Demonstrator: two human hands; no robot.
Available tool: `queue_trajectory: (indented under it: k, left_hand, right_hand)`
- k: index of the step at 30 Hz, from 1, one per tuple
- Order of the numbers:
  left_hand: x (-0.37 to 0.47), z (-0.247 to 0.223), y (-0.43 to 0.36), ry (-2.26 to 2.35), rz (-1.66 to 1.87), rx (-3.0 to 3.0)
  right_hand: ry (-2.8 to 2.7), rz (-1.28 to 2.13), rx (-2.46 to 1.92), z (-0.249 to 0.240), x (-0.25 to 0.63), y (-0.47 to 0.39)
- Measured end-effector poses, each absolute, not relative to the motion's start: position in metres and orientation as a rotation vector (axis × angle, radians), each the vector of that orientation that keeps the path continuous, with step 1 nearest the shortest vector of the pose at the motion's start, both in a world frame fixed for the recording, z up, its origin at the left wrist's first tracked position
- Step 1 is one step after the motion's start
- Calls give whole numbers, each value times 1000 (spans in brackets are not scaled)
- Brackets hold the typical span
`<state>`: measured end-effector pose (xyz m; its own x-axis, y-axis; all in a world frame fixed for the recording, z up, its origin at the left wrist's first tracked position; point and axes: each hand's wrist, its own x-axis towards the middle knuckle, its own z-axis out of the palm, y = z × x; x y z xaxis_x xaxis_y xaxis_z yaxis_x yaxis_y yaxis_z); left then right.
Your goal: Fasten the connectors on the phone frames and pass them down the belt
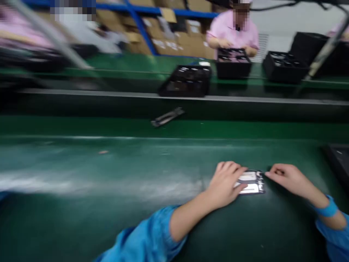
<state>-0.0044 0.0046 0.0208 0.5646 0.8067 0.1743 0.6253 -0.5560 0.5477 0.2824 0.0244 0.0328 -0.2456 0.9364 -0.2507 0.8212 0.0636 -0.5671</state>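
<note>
a blue sleeve [144, 236] is reaching in from the bottom, and a blue wristband [327, 207] is circling the other wrist. beneath both arms the green surface [109, 218] is running the full width, giving the left arm broad room sideways. the left hand [227, 182] is lying palm down, partly closing over the left part of a flat device [253, 182], its thumb resting along the near side and its fingers along the far side. the device is lying flat between the hands, showing two bright plates; any print on them is blurring out. just beside its right end the right hand [287, 178] is hovering nearby, thumb and forefinger meeting at the tips; i cannot tell whether they are holding anything small. at the right border a black tray [338, 160] is limiting the room on that side. farther left a small pale scrap [103, 152] is lying alone. beyond the surface's far edge a slim metallic object [167, 117] is lying slantwise. past it a grey rail [122, 94] is crossing, with a dark compartmented tray [188, 82] sitting beyond. behind, a person in pink [231, 29] is working at a black box [233, 67]. cartons [163, 45] farther back are bearing white labels, too blurred for reading.
</note>
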Motion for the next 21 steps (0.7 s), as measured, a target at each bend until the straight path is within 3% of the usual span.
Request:
queue_trajectory:
  k: [7, 14, 21]
  left_hand:
    - [1, 26, -2, 1102, 393, 2367]
    - [20, 24, 2, 1036, 560, 2484]
    - [5, 31, -8, 1004, 509, 2474]
  right_hand:
    - [-2367, 921, -1859, 50, 244, -21]
    - [-2429, 1000, -1889, 56, 235, -27]
    - [-2416, 1195, -1796, 68, 231, -34]
